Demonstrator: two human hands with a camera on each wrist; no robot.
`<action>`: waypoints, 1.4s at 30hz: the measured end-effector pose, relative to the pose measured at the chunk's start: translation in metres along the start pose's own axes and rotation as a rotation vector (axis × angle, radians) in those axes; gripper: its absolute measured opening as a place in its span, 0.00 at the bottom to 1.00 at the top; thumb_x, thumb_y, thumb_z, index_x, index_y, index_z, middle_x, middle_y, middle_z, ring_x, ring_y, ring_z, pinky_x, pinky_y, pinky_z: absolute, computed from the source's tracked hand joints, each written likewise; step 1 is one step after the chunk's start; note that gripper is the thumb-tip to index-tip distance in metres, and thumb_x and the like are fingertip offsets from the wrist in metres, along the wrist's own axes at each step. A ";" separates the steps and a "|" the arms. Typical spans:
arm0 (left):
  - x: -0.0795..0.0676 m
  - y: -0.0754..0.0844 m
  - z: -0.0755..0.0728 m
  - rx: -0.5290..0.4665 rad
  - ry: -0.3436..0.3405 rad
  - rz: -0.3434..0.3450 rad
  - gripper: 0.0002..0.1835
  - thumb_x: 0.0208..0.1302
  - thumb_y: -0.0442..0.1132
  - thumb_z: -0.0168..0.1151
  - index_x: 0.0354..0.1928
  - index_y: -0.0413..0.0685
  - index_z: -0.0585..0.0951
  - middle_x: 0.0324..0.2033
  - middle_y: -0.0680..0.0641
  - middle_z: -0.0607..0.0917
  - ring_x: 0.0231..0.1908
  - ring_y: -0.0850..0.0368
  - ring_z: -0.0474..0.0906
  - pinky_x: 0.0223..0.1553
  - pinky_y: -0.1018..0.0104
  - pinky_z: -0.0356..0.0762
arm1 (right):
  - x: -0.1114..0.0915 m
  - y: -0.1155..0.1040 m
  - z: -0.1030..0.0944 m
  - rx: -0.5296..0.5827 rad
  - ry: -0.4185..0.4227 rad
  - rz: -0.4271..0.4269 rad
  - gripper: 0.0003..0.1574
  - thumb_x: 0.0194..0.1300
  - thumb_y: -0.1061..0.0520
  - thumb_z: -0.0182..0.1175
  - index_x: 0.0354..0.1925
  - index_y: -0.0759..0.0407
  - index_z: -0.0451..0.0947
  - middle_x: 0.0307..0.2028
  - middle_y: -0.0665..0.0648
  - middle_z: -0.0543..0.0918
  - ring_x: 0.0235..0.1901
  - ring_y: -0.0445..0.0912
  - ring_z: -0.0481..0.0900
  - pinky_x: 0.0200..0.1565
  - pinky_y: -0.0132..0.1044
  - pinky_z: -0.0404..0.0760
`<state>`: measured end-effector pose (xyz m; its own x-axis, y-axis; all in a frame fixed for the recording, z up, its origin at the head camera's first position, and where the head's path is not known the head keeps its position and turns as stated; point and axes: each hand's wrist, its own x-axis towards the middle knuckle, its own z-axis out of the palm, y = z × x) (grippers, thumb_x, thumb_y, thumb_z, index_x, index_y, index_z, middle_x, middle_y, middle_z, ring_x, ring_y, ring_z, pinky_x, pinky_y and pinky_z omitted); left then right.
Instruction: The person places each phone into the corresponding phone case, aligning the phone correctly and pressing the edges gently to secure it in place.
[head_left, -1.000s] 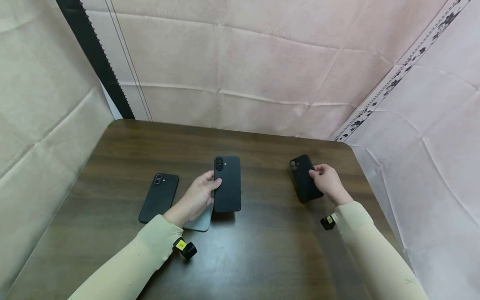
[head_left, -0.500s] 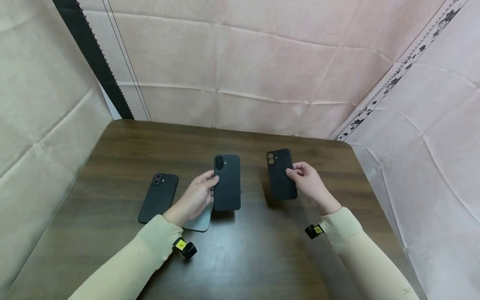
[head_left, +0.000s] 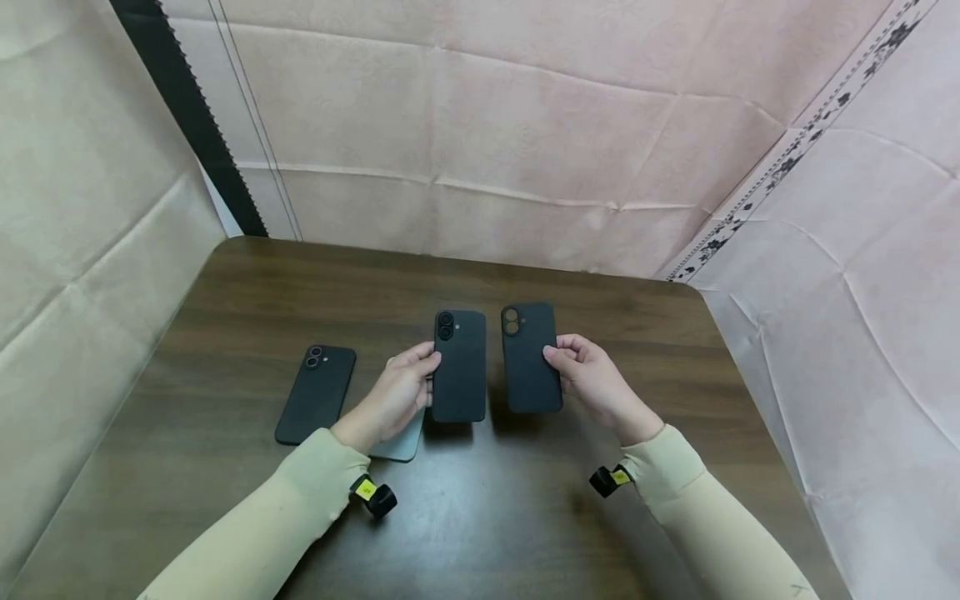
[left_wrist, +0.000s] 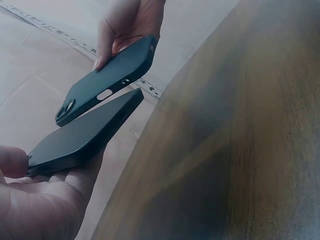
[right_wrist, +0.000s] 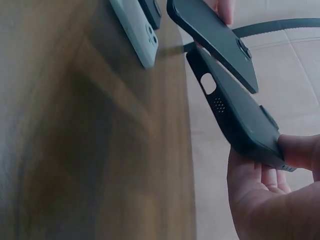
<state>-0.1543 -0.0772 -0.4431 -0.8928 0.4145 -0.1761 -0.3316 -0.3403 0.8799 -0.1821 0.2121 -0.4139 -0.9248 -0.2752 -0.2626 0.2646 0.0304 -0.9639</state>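
My left hand (head_left: 397,392) grips a dark phone (head_left: 461,367) by its left edge, thumb over the back, with the camera lenses at the top. To its right, my right hand (head_left: 596,383) pinches a black phone case (head_left: 531,358) by its right edge. Round camera holes pierce the case near its top. In the right wrist view an oblong port cutout and small speaker holes show along the end of the case (right_wrist: 240,110). Both are held upright above the table, side by side with a narrow gap in the head view.
Another dark phone (head_left: 317,396) lies on the wooden table (head_left: 525,525) at left, lenses up. A pale phone (head_left: 401,442) lies partly hidden under my left hand. Light cloth (head_left: 525,150) hangs behind the table and at both sides.
My right hand has brought the case leftward from the right side of the table to beside the phone, turning it more upright. My left hand with the phone has hardly moved.
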 end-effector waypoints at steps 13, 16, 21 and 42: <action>-0.001 -0.001 0.001 -0.016 -0.035 0.001 0.27 0.79 0.39 0.35 0.74 0.40 0.49 0.68 0.39 0.64 0.65 0.45 0.65 0.60 0.50 0.68 | 0.000 0.005 0.019 0.074 -0.053 0.029 0.15 0.72 0.55 0.56 0.48 0.63 0.67 0.36 0.54 0.81 0.34 0.43 0.79 0.41 0.40 0.80; -0.001 -0.001 0.000 -0.017 -0.028 -0.007 0.27 0.79 0.40 0.35 0.74 0.40 0.47 0.69 0.40 0.63 0.65 0.45 0.64 0.61 0.49 0.67 | -0.001 0.006 0.022 0.074 -0.063 0.031 0.14 0.72 0.54 0.56 0.48 0.63 0.67 0.36 0.54 0.81 0.34 0.43 0.79 0.42 0.40 0.80; -0.001 -0.002 0.000 -0.016 -0.036 -0.006 0.28 0.79 0.40 0.35 0.75 0.40 0.47 0.69 0.40 0.62 0.66 0.45 0.63 0.61 0.48 0.66 | 0.001 0.007 0.029 0.062 -0.071 0.039 0.16 0.72 0.54 0.56 0.49 0.64 0.67 0.39 0.56 0.82 0.37 0.44 0.79 0.45 0.42 0.80; 0.000 -0.005 0.007 -0.085 -0.010 -0.020 0.28 0.79 0.40 0.38 0.74 0.41 0.49 0.68 0.38 0.64 0.65 0.45 0.63 0.61 0.47 0.65 | -0.002 -0.002 0.049 -0.175 0.054 0.081 0.17 0.67 0.57 0.62 0.49 0.66 0.74 0.36 0.60 0.74 0.39 0.53 0.80 0.46 0.52 0.81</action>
<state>-0.1506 -0.0693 -0.4441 -0.8825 0.4307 -0.1887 -0.3748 -0.4019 0.8355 -0.1672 0.1651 -0.4090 -0.9170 -0.2134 -0.3369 0.2913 0.2186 -0.9313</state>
